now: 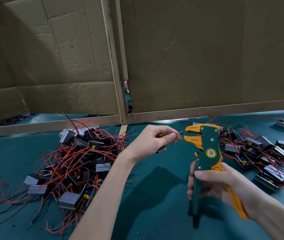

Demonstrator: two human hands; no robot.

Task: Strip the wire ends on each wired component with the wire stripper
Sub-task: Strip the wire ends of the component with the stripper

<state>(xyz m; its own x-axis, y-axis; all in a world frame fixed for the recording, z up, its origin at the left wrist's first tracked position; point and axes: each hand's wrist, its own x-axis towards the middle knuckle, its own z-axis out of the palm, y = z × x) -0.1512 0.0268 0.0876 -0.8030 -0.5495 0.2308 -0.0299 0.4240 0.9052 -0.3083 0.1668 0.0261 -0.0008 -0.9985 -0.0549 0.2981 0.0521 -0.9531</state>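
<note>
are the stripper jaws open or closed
Open: the wire stripper shows a clear gap between its orange jaws, with the red wire tip just outside.

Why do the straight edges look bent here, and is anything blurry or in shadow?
Head view: the wide lens bows the wooden rail and cardboard wall; the right hand and wire stripper look slightly smeared, the left hand and red wire sharper; soft shadows lie on the green table below both hands.
</note>
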